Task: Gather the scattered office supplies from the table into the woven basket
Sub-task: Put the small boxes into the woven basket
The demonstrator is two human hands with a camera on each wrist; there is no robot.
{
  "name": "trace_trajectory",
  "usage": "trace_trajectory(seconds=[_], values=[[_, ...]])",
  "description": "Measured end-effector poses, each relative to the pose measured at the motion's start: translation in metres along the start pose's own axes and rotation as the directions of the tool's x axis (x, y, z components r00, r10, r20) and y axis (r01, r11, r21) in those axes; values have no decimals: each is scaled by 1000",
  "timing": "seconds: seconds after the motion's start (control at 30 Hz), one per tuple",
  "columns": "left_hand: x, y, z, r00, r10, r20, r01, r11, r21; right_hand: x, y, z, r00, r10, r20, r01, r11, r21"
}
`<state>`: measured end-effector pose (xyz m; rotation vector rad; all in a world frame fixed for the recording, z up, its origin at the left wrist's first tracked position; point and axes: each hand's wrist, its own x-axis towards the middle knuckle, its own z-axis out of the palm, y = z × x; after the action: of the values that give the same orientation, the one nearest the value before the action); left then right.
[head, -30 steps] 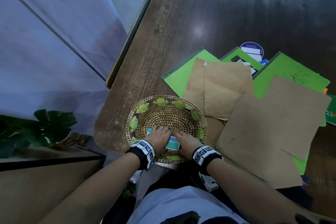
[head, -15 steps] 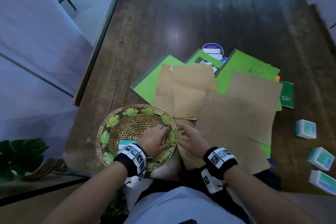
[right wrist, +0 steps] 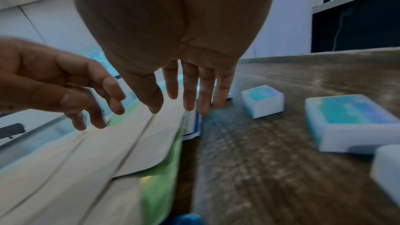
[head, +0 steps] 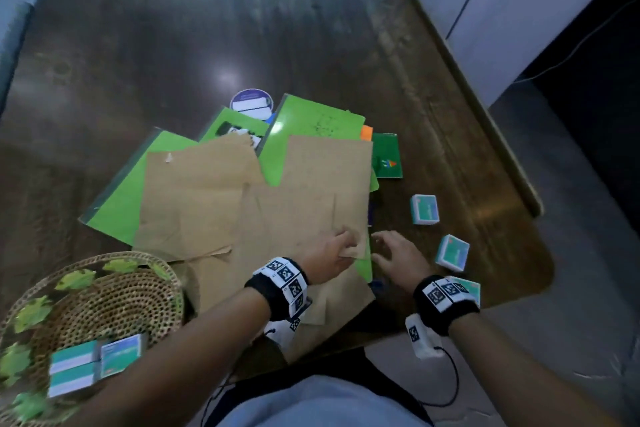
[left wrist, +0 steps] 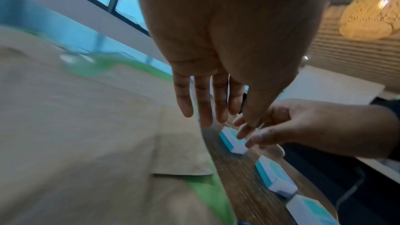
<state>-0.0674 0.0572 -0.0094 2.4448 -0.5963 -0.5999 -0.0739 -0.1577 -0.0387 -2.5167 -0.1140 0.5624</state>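
The woven basket (head: 104,258) sits at the table's near left corner with three teal-and-white boxes (head: 93,362) inside. Three more such boxes lie on the table at the right: one far (head: 424,209), one nearer (head: 452,252), and one (head: 467,288) partly hidden behind my right wristband. My left hand (head: 346,243) (left wrist: 205,117) has straight fingers at the right corner of the top brown envelope (head: 242,211) and holds nothing. My right hand (head: 381,246) (right wrist: 184,107) hovers beside it over bare wood with its fingers spread, left of the boxes (right wrist: 262,101).
Green folders (head: 304,135) lie fanned under the envelopes. Behind them are a round purple-and-white item (head: 251,104), a small dark green booklet (head: 386,156) and an orange slip (head: 366,132). The table's right edge (head: 485,121) runs close past the boxes.
Both hands have left the basket and moved right to the envelope's right edge. The boxes they held now lie in the basket. The head view has swung right.
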Motion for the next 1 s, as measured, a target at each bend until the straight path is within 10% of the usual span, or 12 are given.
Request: trace_trajectory(seconds=[0.47, 1.0], values=[[235, 71, 69, 983, 9, 183, -63, 954, 294, 78, 136, -76, 939, 337, -60, -336, 872, -356], [243, 60, 46, 969, 7, 247, -95, 932, 350, 84, 117, -55, 963, 266, -42, -269, 948, -170]])
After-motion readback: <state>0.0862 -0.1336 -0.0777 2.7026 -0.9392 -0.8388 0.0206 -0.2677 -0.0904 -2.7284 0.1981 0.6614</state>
